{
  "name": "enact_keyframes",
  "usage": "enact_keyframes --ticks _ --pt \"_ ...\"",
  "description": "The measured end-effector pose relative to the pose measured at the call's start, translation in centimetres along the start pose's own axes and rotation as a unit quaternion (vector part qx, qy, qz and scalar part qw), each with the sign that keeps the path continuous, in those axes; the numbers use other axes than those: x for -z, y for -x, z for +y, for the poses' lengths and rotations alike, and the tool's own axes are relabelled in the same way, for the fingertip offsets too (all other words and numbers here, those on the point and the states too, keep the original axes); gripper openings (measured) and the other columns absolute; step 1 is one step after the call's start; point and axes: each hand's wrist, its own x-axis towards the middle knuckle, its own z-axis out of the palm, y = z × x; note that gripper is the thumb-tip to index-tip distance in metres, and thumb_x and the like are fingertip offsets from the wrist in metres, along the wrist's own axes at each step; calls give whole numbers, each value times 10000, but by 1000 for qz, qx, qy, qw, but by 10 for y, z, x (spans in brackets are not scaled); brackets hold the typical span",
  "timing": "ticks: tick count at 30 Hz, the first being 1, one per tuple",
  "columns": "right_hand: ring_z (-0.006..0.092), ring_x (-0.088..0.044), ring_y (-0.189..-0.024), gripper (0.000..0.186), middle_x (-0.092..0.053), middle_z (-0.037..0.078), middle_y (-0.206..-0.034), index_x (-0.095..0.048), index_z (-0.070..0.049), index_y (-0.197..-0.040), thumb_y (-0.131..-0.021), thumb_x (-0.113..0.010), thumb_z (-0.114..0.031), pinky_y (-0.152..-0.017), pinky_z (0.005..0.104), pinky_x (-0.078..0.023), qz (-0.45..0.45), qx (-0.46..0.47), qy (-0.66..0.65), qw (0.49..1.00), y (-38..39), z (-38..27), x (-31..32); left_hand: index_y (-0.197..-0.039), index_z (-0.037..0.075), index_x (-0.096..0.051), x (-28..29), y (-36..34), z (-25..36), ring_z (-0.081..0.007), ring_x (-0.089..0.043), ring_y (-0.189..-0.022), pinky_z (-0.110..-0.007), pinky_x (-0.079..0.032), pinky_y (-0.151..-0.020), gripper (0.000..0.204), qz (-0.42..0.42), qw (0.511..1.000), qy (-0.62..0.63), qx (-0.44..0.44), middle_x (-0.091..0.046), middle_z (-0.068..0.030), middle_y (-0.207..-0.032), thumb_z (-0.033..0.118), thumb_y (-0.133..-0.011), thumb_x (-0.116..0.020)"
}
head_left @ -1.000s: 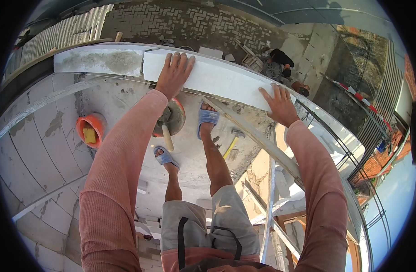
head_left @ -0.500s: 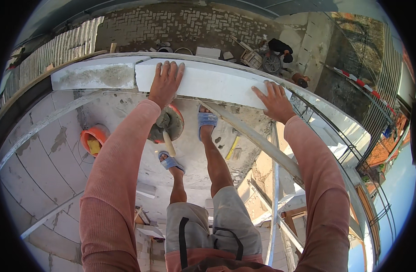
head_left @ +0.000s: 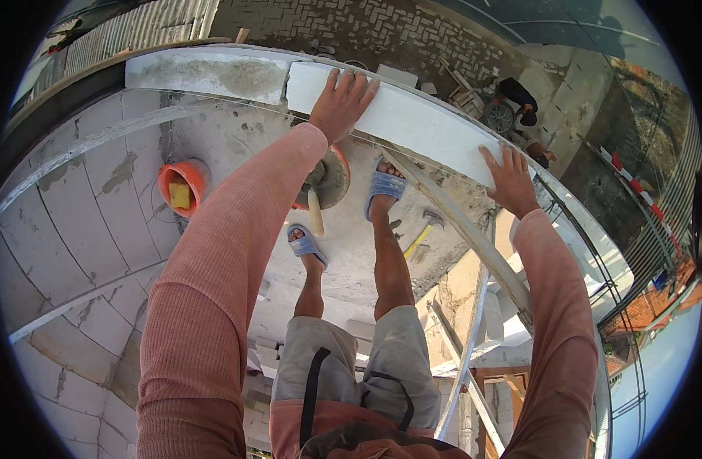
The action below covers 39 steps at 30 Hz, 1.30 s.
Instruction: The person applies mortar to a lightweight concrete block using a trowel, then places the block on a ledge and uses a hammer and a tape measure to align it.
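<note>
A long white lightweight block [head_left: 412, 122] lies on top of the wall, next to a patch of grey mortar [head_left: 213, 75] at its left end. My left hand [head_left: 342, 103] rests flat on the block's left part, fingers spread. My right hand [head_left: 511, 177] presses flat on the block's right end. Neither hand grips anything. Below I see my feet in blue sandals [head_left: 384, 186] on a concrete ledge.
An orange bucket [head_left: 181, 186] with a yellow sponge stands on the ledge at the left. A mortar pan with a trowel [head_left: 324, 187] sits under my left arm. A yellow-handled hammer [head_left: 421, 233] lies by my right foot. Far below, a person [head_left: 519, 99] crouches on the paving.
Both hands stay flat on the white block; my view has shifted slightly, with the block and hands a little higher in the picture than a second ago.
</note>
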Motion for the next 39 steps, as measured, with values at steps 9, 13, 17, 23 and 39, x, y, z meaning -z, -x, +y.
enact_keyframes --ticks 9,13,17,23,39 --pt "459 -424 -1418 1025 -387 241 -1567 -253 -275 -1650 -813 -840 -348 -1185 543 -363 19 -5 -80 997 4 7 -6 -1593 111 -353 -7 2 -4 -341 -471 -1372 -554 -346 -1189 858 -45 999 -9 -11 -474 -136 -1452 231 -846 -756" --pt "482 -430 -1411 826 -444 255 -1514 -352 -181 -1610 -916 -742 -401 -1197 500 -360 207 -158 -367 893 9 58 -33 -1586 92 -353 -13 0 -9 -356 -483 -1355 -545 -350 -1189 799 -29 1000 0 -12 -470 -152 -1457 133 -859 -683" --pt "427 -491 -1384 781 -513 233 -1482 -419 -78 -1565 -951 -709 -464 -1154 463 -410 -19 -330 -30 943 46 128 -76 -1594 92 -333 -23 -17 8 -349 -472 -1370 -547 -339 -1204 870 -12 1000 17 -14 -468 -154 -1458 147 -820 -727" --pt "343 -414 -1480 918 -460 177 -1573 -447 56 -1498 -951 -644 -654 -1199 462 -378 -52 -485 -615 620 20 55 -24 -1631 159 -295 8 -14 -41 -394 -415 -1439 -513 -334 -1218 913 -129 964 220 -76 -441 -179 -1530 258 -849 -757" --pt "314 -611 -1252 1163 -568 233 -1387 -339 222 -1455 -852 -766 -676 -1040 452 -530 -25 -420 -658 624 18 72 -46 -1383 65 -657 -33 -3 -140 -318 -676 -1180 -404 -487 -1039 685 -161 891 408 116 -720 -172 -1275 636 -1042 -491"
